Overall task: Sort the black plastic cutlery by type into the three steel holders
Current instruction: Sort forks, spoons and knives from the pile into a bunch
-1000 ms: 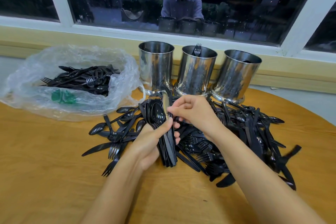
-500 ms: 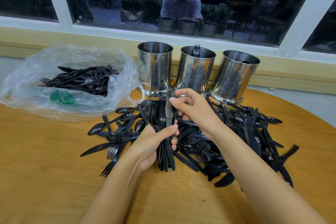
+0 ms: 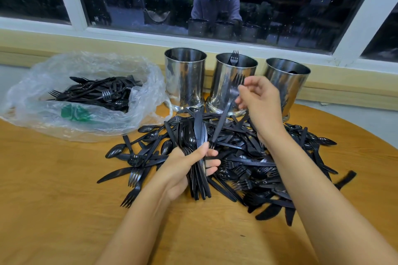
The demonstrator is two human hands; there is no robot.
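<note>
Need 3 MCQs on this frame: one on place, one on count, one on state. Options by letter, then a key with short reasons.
1. Where does the clear plastic bag lie?
A) left of the left steel holder
B) on the windowsill
C) on the floor

2. How many steel holders have cutlery sticking up past the rim?
A) none
B) one
C) three

3. What is the left hand doing?
A) lying flat on the table
B) gripping a bundle of black cutlery
C) reaching into the bag

Key:
1 A: the bag sits on the table beside the left steel holder, on its left.
2 B: only the middle steel holder shows a fork above its rim.
3 B: its fingers curl round the bundle, over the pile.
</note>
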